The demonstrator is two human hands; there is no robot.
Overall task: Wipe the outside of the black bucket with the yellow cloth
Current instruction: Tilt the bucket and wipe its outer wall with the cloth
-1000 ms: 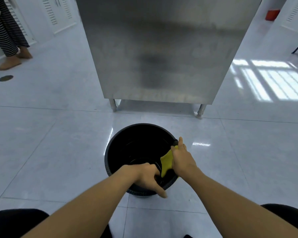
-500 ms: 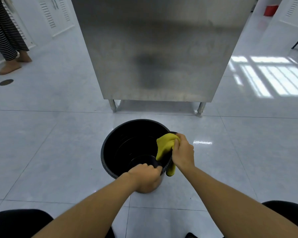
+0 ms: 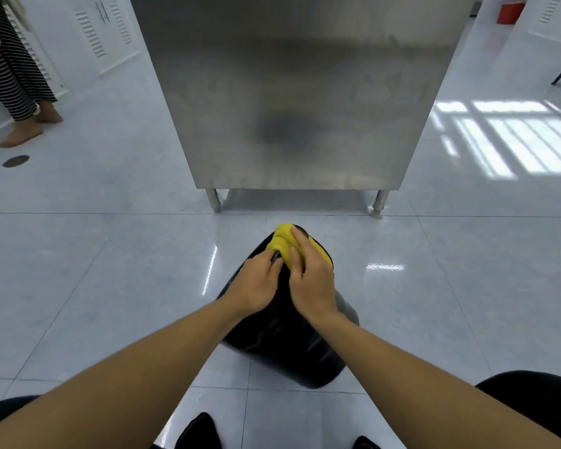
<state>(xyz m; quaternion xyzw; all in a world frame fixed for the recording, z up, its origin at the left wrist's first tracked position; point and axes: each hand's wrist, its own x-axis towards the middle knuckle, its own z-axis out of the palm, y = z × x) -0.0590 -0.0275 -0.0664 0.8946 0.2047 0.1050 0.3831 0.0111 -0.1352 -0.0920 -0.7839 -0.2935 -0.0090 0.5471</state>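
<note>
Now black bucket (image 3: 282, 345) tipped; left hand (image 3: 256, 283) grips rim, right hand (image 3: 311, 277) presses yellow cloth (image 3: 280, 243).

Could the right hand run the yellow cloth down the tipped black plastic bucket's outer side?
Probably yes: the right hand presses the yellow cloth near the black plastic bucket rim, with bare wall below.

Both forearms are bare, with no sleeves, watch or rings in sight on the left hand (image 3: 256, 280) or the right hand (image 3: 313, 280). Black trousers (image 3: 531, 403) cover the knees at the near left and right corners. Black pointed shoes (image 3: 198, 431) show at the near edge
</note>
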